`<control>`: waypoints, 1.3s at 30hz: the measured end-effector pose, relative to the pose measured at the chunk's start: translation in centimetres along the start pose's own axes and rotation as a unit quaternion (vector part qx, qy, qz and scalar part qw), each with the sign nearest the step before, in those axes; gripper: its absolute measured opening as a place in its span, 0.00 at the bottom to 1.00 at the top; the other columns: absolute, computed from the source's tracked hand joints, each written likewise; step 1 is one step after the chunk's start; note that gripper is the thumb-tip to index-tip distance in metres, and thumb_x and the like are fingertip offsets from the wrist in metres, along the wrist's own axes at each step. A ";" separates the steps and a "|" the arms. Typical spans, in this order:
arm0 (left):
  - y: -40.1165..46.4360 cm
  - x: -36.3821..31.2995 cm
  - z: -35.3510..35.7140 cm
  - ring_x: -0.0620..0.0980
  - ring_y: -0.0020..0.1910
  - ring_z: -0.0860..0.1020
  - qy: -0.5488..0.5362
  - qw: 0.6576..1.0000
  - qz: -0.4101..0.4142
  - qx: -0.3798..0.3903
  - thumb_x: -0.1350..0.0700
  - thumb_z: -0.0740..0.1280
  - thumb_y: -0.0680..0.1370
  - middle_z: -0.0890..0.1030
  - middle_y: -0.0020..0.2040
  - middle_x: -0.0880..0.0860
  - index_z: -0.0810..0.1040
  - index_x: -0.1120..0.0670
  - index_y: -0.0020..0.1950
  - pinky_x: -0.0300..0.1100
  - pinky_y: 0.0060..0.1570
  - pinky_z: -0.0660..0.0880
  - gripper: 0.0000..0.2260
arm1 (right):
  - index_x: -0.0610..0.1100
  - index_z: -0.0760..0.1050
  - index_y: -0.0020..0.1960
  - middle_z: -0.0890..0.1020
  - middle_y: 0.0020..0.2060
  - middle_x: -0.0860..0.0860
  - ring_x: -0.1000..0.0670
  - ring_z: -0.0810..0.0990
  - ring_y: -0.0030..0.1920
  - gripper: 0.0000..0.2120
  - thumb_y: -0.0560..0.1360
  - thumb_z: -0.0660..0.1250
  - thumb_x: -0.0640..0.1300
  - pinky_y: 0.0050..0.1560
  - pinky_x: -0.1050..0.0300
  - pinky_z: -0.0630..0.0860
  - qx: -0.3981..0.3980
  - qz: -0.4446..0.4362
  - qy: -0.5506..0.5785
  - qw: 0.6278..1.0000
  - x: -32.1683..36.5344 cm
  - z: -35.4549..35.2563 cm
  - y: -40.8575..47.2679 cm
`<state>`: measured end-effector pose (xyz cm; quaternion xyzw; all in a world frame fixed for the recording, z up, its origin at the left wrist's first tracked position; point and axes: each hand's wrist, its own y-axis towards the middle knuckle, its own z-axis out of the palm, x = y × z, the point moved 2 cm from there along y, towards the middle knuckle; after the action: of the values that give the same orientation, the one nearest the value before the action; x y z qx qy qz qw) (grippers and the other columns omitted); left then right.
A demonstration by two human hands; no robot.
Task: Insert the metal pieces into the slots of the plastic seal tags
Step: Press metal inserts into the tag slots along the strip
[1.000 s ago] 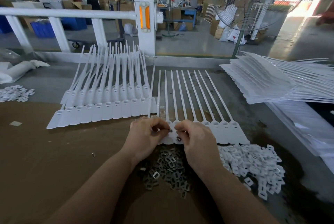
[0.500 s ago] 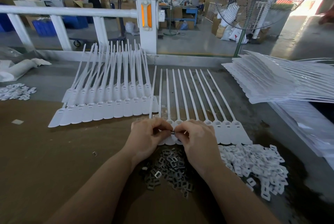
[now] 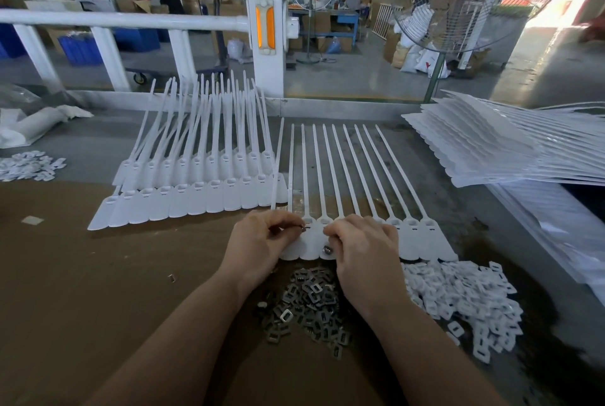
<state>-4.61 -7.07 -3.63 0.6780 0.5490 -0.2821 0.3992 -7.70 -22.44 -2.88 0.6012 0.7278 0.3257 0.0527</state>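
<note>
A row of white plastic seal tags (image 3: 422, 238) lies side by side in front of me, their long tails pointing away. My left hand (image 3: 258, 246) pinches a small metal piece (image 3: 302, 227) at the slot of a tag near the row's left end. My right hand (image 3: 361, 251) rests curled on the tags beside it, with another metal piece (image 3: 327, 249) showing under its thumb. A heap of loose metal pieces (image 3: 311, 304) sits between my wrists.
A finished batch of seal tags (image 3: 196, 196) lies at the back left. A pile of small white plastic caps (image 3: 465, 301) is at my right, another small pile (image 3: 29, 166) at far left. Stacked tag sheets (image 3: 510, 147) fill the right side. One stray metal piece (image 3: 171, 278) lies on the cardboard.
My two hands met at the slot half a second ago; now they have drawn slightly apart, the left one keeping the metal piece at the slot.
</note>
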 end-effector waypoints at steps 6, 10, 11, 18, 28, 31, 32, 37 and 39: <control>0.1 0.4 -0.3 0.38 0.46 0.78 -0.026 0.998 -0.044 -0.042 0.58 0.69 0.76 0.82 0.44 0.42 0.81 0.45 0.46 0.28 0.46 0.71 0.07 | 0.44 0.82 0.41 0.83 0.36 0.52 0.49 0.81 0.40 0.09 0.64 0.75 0.33 0.46 0.51 0.73 -0.007 -0.036 -0.037 0.999 -0.2 -0.1 -0.2; 0.2 0.4 -0.3 0.35 0.47 0.76 -0.011 0.998 -0.040 -0.045 0.58 0.68 0.76 0.80 0.44 0.38 0.81 0.45 0.47 0.23 0.45 0.69 0.07 | 0.43 0.81 0.38 0.82 0.35 0.51 0.48 0.81 0.38 0.07 0.64 0.74 0.33 0.45 0.50 0.73 -0.002 -0.041 -0.043 0.998 -0.3 -0.1 -0.3; 0.2 0.3 -0.4 0.34 0.46 0.76 -0.007 0.998 -0.038 -0.043 0.58 0.68 0.76 0.79 0.43 0.37 0.80 0.44 0.45 0.21 0.43 0.68 0.08 | 0.43 0.81 0.38 0.82 0.35 0.51 0.47 0.81 0.39 0.07 0.64 0.74 0.33 0.45 0.49 0.73 -0.001 -0.040 -0.042 0.998 -0.3 -0.2 -0.4; 0.2 0.5 -0.3 0.37 0.46 0.77 -0.012 0.999 -0.042 -0.011 0.58 0.69 0.76 0.81 0.43 0.39 0.79 0.42 0.43 0.26 0.44 0.70 0.09 | 0.43 0.81 0.38 0.82 0.35 0.50 0.47 0.81 0.40 0.08 0.63 0.74 0.32 0.45 0.50 0.73 0.009 -0.033 -0.034 0.999 -0.4 -0.1 -0.5; 0.0 0.1 -0.3 0.43 0.46 0.79 0.014 0.999 -0.017 0.039 0.57 0.70 0.74 0.83 0.42 0.45 0.79 0.45 0.43 0.45 0.55 0.74 0.07 | 0.43 0.81 0.39 0.81 0.34 0.50 0.46 0.80 0.38 0.08 0.64 0.72 0.32 0.42 0.50 0.73 0.002 -0.039 -0.025 0.999 -0.5 -0.1 -0.6; 0.0 0.0 -0.3 0.41 0.46 0.79 0.012 0.999 -0.012 0.041 0.57 0.70 0.74 0.83 0.42 0.44 0.79 0.44 0.43 0.47 0.57 0.73 0.07 | 0.43 0.82 0.42 0.82 0.36 0.50 0.45 0.81 0.40 0.10 0.65 0.67 0.32 0.42 0.50 0.73 -0.010 -0.049 -0.023 0.999 -0.5 -0.2 -0.6; 0.0 0.0 -0.3 0.41 0.47 0.79 0.017 0.999 -0.008 0.045 0.57 0.70 0.74 0.82 0.42 0.43 0.79 0.44 0.43 0.49 0.58 0.72 0.07 | 0.43 0.82 0.43 0.83 0.37 0.49 0.45 0.81 0.41 0.12 0.65 0.65 0.33 0.42 0.50 0.74 -0.014 -0.050 -0.024 0.998 -0.4 -0.3 -0.6; -0.2 -0.5 -0.2 0.40 0.50 0.76 0.040 0.997 0.022 0.062 0.55 0.69 0.75 0.81 0.40 0.37 0.75 0.37 0.44 0.55 0.63 0.65 0.10 | 0.44 0.82 0.44 0.83 0.38 0.49 0.44 0.81 0.41 0.16 0.62 0.62 0.32 0.41 0.48 0.75 -0.016 -0.051 -0.025 0.998 -0.1 -0.4 -0.7; -0.3 -0.6 -0.2 0.42 0.50 0.77 0.033 0.998 0.023 0.057 0.54 0.70 0.74 0.81 0.40 0.38 0.74 0.39 0.44 0.56 0.63 0.65 0.10 | 0.43 0.82 0.45 0.83 0.39 0.48 0.44 0.81 0.42 0.16 0.63 0.61 0.32 0.42 0.48 0.75 -0.007 -0.047 -0.024 0.999 -0.2 -0.4 -0.7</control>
<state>-5.07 -7.16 -3.06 0.7211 0.5294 -0.2806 0.3480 -8.40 -22.78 -3.00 0.5736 0.7514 0.3136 0.0892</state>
